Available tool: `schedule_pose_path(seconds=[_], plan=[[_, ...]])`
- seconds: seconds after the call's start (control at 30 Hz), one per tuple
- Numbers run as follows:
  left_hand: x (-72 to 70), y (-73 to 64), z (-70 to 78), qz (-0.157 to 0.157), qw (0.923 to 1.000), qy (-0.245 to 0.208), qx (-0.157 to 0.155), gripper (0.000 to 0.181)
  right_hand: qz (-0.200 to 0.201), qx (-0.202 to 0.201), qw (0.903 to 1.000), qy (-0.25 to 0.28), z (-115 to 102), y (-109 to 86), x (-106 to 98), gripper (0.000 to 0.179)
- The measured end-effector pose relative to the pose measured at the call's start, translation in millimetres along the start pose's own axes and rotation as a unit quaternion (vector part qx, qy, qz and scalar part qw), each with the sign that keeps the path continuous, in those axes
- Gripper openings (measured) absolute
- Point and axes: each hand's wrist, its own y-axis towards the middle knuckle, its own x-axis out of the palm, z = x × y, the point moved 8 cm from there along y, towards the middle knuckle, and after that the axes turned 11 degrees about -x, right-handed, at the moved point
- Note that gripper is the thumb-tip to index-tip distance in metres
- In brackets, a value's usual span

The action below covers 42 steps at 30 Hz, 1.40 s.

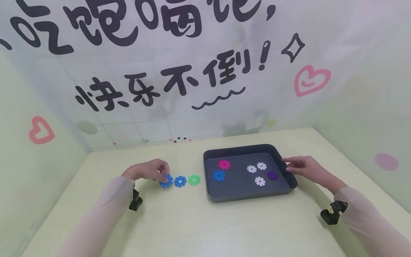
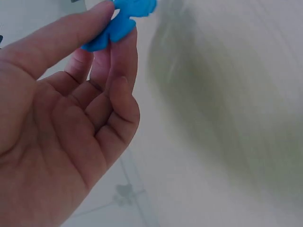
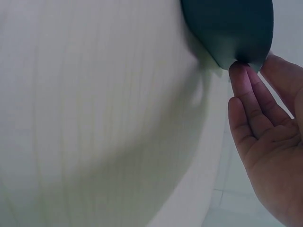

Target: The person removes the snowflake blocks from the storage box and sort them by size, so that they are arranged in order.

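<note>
My left hand (image 1: 150, 169) pinches a blue slotted plastic disc (image 1: 166, 181) between thumb and fingers at the left end of a row. Its notched edge juts from the fingertips in the left wrist view. Beside it on the table lie another blue disc (image 1: 180, 181) and a green disc (image 1: 194, 180). My right hand (image 1: 303, 169) holds the right side of the dark grey tray (image 1: 248, 196), its fingers on the outer wall and thumb at the rim in the right wrist view.
Inside the tray are a pink disc (image 1: 224, 164), a blue disc (image 1: 219, 176), a purple disc (image 1: 272, 175) and three white discs (image 1: 260, 181). The pale wooden table (image 1: 224, 228) meets printed walls at the back and sides.
</note>
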Motion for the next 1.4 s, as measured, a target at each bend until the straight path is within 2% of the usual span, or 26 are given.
schedule_pose_path(seconds=[0.13, 0.33, 0.5, 0.73, 0.97, 1.4], plan=[[3.5, 2.6, -9.7, 0.010, 0.9998, -0.013, 0.008, 0.019, 0.003, 0.004, 1.0000, -0.005, 2, -1.0, -1, 0.044], [3.8, 8.7, -21.9, 0.044, 0.9986, -0.017, 0.024, 0.018, 0.004, 0.005, 1.0000, -0.006, 2, -0.5, 0, 0.044], [4.8, 11.8, -26.9, 0.061, 0.9975, -0.019, 0.030, 0.017, 0.004, 0.003, 1.0000, -0.004, 2, 0.4, 1, 0.043], [7.1, 12.0, -28.6, 0.066, 0.9974, -0.022, 0.021, 0.019, 0.006, 0.000, 1.0000, -0.003, 0, -0.2, 1, 0.044], [8.1, 12.1, -28.7, 0.067, 0.9973, -0.015, 0.025, 0.018, 0.008, -0.008, 0.9999, -0.011, -1, -0.4, 0, 0.043], [7.3, 6.5, -27.0, 0.074, 0.9963, -0.041, 0.014, 0.021, 0.013, -0.011, 0.9997, -0.015, 0, -0.7, 0, 0.043]])
